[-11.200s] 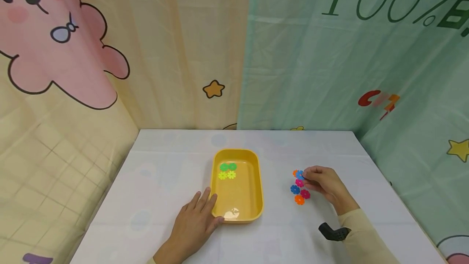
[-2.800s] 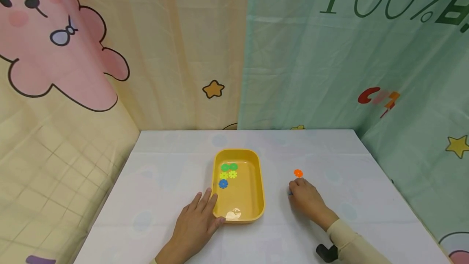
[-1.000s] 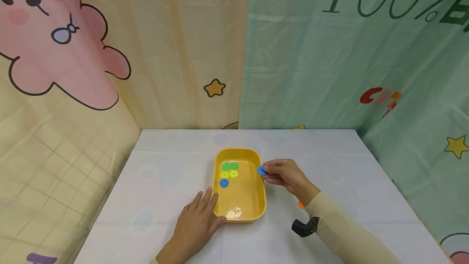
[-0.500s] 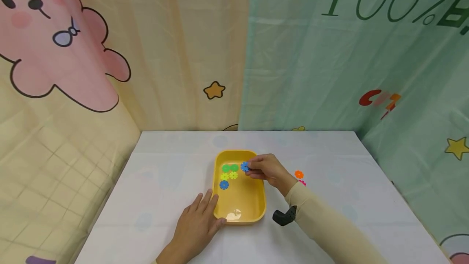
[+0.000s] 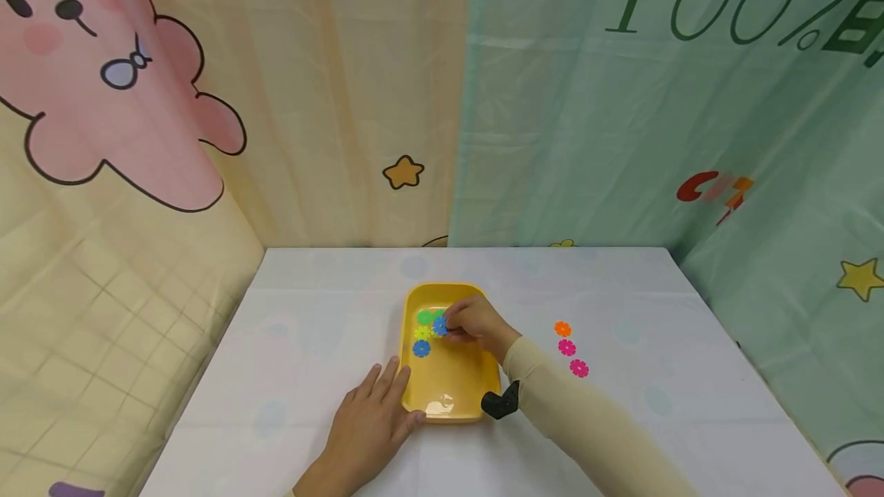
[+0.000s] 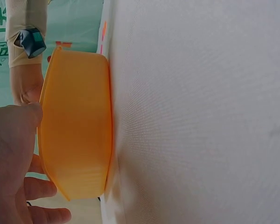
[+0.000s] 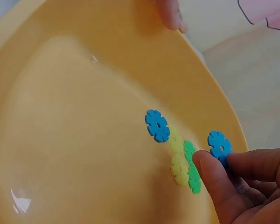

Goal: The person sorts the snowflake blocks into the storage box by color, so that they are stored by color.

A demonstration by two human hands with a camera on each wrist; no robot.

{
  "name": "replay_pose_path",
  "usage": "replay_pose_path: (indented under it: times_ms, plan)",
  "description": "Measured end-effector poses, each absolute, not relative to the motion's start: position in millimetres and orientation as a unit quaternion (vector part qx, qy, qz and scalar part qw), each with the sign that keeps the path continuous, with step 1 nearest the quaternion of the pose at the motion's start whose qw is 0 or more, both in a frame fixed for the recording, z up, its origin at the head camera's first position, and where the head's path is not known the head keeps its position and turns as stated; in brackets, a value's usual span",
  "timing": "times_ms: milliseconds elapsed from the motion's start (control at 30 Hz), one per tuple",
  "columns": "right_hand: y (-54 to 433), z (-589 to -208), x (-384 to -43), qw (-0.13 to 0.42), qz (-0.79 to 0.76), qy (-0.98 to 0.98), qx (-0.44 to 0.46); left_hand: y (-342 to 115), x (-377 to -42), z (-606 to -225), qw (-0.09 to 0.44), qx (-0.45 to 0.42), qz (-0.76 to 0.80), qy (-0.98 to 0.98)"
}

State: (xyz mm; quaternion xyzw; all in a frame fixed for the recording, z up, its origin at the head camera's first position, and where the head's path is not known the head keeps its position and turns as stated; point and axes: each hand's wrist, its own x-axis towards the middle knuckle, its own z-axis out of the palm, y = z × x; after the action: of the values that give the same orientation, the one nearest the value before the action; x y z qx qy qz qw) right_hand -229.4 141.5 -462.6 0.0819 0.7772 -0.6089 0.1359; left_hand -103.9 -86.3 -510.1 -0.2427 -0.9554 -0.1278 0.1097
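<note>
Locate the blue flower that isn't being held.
In the head view, that blue flower lies in the left part of the yellow tray, just below the yellow flowers and near the left hand.

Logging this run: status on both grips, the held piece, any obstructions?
Right grip pinching blue flower disc over tray. Left grip touching tray's rim. Yellow discs, green discs and second blue disc in tray; nothing visibly blocking.
</note>
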Motion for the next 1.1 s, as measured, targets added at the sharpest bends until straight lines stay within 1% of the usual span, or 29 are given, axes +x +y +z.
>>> replay_pose_path:
  times_ms: [267, 467, 933, 1100]
  plan:
    - [130.0, -467.2, -232.9, 0.133, -0.550, 0.820, 0.084, -86.2, -104.2, -510.2, 0.103, -0.238, -0.126, -0.958]
    - [130.1, -474.4, -230.0, 0.125, -0.471, 0.872, 0.046, -87.0, -104.4, -511.8, 0.108, -0.241, -0.127, -0.956]
    - [123.3, -475.4, -229.0, 0.108, -0.399, 0.911, 0.006, -87.2, -104.5, -511.1, 0.109, -0.242, -0.129, -0.955]
    - [119.0, -471.5, -227.0, 0.080, -0.322, 0.942, -0.045, -86.8, -104.2, -510.8, 0.100, -0.238, -0.130, -0.957]
